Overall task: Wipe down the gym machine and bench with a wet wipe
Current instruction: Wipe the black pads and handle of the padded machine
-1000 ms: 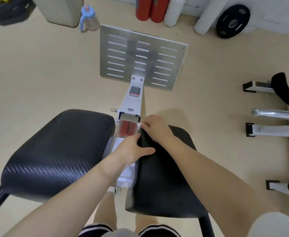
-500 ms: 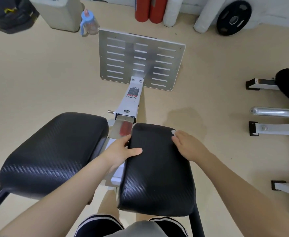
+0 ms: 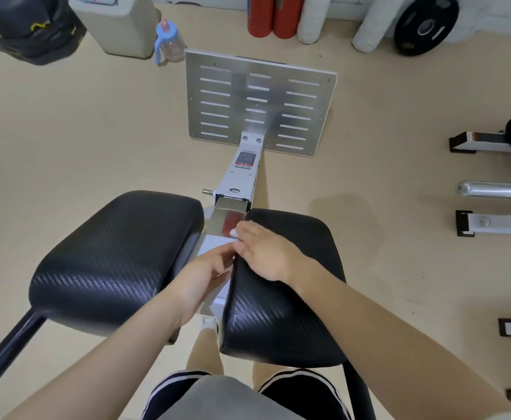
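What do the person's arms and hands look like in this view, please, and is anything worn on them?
Both forearms are bare, with no sleeves, gloves, watch or rings visible. The left hand and right hand are uncovered. Below them show a grey top and dark shorts with white side stripes.

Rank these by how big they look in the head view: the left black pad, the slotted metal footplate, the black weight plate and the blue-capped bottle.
1. left black pad, though it is nearest the camera
2. slotted metal footplate
3. black weight plate
4. blue-capped bottle
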The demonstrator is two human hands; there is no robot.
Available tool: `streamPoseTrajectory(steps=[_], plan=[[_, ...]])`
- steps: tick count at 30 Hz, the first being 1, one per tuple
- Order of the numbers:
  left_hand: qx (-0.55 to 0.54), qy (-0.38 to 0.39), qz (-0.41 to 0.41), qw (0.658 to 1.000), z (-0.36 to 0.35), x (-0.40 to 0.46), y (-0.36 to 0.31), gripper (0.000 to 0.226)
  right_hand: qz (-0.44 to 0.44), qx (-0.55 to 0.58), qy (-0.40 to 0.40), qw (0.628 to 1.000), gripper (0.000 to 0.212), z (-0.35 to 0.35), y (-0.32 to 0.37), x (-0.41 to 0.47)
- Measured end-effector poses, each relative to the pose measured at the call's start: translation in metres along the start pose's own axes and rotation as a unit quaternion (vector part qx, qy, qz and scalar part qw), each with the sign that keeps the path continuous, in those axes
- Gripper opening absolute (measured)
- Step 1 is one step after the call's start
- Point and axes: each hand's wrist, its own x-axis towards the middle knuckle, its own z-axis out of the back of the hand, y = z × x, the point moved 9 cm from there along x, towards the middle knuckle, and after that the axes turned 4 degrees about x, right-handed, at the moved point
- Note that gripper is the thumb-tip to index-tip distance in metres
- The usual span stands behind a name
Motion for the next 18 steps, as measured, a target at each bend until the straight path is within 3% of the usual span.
streamPoseTrajectory(steps=[2, 6, 9, 14, 18], plan=[[0.046, 0.017, -0.001, 0.999, -0.006, 0.004, 0.005, 0.091, -0.024, 0.028, -0.033, 0.999, 0.047, 0.012, -0.022, -0.008], [0.073, -0.012, 0.021, 0.997, -0.005, -0.013, 0.012, 0.064, -0.155, 0.013, -0.084, 0.984, 0.047, 0.035, -0.112, -0.038], [0.104, -0.017, 0.017, 0.994, -0.009, -0.011, 0.009, 0.070, -0.200, 0.023, -0.081, 0.976, 0.051, 0.034, -0.134, -0.055], [0.009, -0.106, 0.043, 0.993, 0.003, -0.008, 0.018, 0.019, -0.041, 0.018, -0.039, 0.998, 0.046, 0.018, -0.037, -0.051], [-0.018, -0.108, -0.005, 0.994, -0.016, -0.042, 0.003, 0.035, 0.079, -0.017, -0.015, 0.997, 0.052, 0.001, 0.022, -0.069]])
